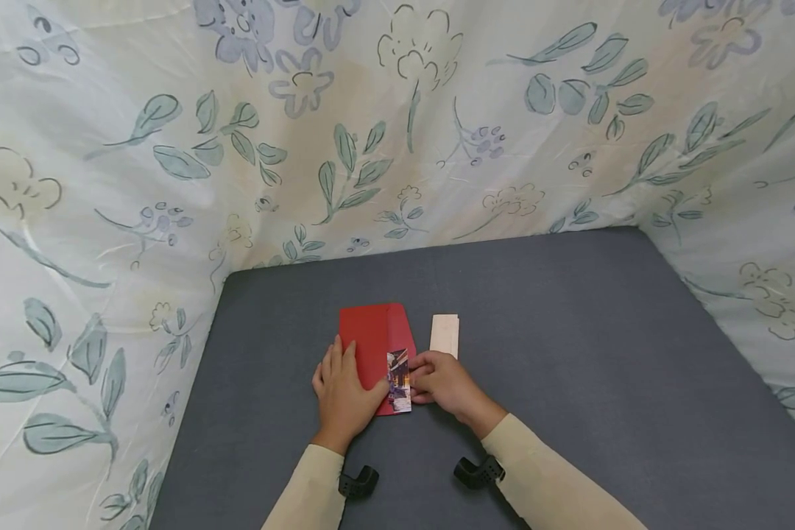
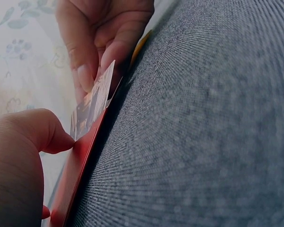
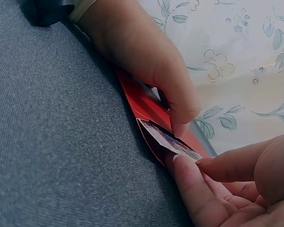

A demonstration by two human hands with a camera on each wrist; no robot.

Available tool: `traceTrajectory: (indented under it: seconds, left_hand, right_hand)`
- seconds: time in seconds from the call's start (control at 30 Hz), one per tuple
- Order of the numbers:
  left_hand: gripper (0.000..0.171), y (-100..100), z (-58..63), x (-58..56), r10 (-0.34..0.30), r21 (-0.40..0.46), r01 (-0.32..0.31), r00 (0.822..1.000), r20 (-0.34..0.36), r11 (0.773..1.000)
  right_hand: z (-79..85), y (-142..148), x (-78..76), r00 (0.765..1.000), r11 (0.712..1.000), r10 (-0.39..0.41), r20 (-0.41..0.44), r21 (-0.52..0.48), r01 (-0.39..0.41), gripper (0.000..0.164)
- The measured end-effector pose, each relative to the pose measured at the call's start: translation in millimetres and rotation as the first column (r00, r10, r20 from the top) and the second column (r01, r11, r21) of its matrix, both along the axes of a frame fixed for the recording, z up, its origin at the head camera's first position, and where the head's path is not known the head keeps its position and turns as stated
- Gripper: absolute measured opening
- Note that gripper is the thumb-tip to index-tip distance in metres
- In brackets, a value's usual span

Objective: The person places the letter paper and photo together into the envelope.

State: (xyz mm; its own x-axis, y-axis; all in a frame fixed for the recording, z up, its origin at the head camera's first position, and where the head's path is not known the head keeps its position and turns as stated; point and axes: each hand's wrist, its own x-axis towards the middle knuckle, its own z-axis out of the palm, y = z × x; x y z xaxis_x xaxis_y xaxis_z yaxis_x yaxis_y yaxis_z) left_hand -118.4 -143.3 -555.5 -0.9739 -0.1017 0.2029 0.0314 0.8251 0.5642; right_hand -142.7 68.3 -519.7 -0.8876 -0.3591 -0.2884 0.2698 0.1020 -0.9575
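A red envelope lies on the dark table with its flap opened out to the right. From its mouth sticks a colourful picture card, partly inside the envelope. My left hand rests flat over the envelope's lower left, fingers spread. Its thumb presses by the mouth, right at the card. On the other side my right hand pinches the card's outer edge between thumb and fingertips. In the right wrist view the envelope mouth gapes slightly below the card.
A small stack of pale pink paper lies just right of the envelope, partly behind my right hand. Black wrist devices are on both wrists. Floral cloth hangs behind and along the sides of the grey table.
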Motion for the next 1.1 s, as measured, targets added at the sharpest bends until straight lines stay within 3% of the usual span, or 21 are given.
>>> traceTrajectory:
  seconds: [0.57, 1.1]
  left_hand:
    - [0.090, 1, 2.2, 1.6, -0.001, 0.007, 0.001, 1.000, 0.005, 1.000]
    - [0.088, 0, 1.9, 1.2, -0.011, 0.008, 0.011, 1.000, -0.009, 1.000]
  right_hand:
    - [-1.6, -8, 1.2, 0.999, 0.999, 0.039, -0.006, -0.003, -0.039, 0.036]
    - [-3.0, -18, 1.8, 0.997, 0.995, 0.075, -0.007, -0.070, -0.075, 0.038]
